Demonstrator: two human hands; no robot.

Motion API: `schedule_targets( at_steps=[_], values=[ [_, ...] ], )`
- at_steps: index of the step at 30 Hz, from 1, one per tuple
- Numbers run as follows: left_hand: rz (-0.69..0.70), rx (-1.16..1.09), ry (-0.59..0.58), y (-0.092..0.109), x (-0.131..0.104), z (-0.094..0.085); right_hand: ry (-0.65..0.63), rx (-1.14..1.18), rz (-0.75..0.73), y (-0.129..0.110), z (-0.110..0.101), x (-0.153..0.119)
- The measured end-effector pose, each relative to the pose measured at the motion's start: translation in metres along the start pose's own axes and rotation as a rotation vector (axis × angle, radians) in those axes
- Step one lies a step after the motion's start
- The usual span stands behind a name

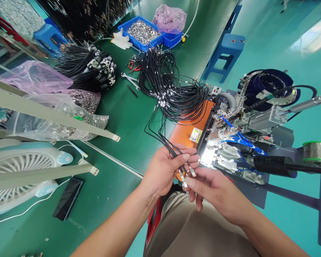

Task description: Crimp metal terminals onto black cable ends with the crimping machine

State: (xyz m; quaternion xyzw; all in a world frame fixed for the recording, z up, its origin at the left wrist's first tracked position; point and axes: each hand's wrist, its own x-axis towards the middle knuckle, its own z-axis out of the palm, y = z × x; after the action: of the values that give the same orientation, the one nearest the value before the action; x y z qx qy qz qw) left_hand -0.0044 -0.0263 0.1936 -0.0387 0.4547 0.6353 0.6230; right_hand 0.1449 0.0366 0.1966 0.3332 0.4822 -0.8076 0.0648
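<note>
Several black cables [166, 141] run from a large heap of cables [173, 82] down into my left hand [162, 167]. Its thumb presses them against the fingers. Silvery metal connectors [183, 180] on the cable ends stick out below that thumb, pointing toward my body. My right hand [214, 191] is beside these ends, its thumb and fingertips closed at one connector. Whether the connector is pinched or only touched there is partly hidden by the fingers. Both hands are in front of the orange plate [183, 137] of a machine.
The machine [230, 142] with blue air tubes and a bright lamp stands close on the right. Blue trays [143, 34] of small metal parts, red-handled pliers [133, 67] and wrenches [130, 79] lie farther back. A fan [18, 171], a phone [68, 198] and a shelf frame [50, 112] are left.
</note>
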Motion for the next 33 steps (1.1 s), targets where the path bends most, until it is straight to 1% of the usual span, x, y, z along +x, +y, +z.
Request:
schedule_targets(
  at_steps=[6, 11, 23, 30, 33],
  values=[
    [-0.007, 0.024, 0.037, 0.002, 0.001, 0.005, 0.019, 0.046, 0.024, 0.005, 0.003, 0.004],
    [-0.006, 0.039, 0.053, 0.002, 0.003, 0.005, 0.013, 0.089, 0.026, 0.007, 0.003, 0.006],
    [-0.011, 0.065, 0.078, 0.002, 0.005, 0.006, -0.027, 0.1, -0.029, 0.011, 0.002, 0.005],
    [-0.001, 0.083, 0.05, 0.001, 0.005, 0.005, 0.009, 0.033, -0.053, 0.011, 0.002, 0.005],
    [0.005, 0.09, 0.022, 0.001, 0.004, 0.004, 0.057, -0.102, -0.058, 0.01, 0.002, 0.004]
  ],
)
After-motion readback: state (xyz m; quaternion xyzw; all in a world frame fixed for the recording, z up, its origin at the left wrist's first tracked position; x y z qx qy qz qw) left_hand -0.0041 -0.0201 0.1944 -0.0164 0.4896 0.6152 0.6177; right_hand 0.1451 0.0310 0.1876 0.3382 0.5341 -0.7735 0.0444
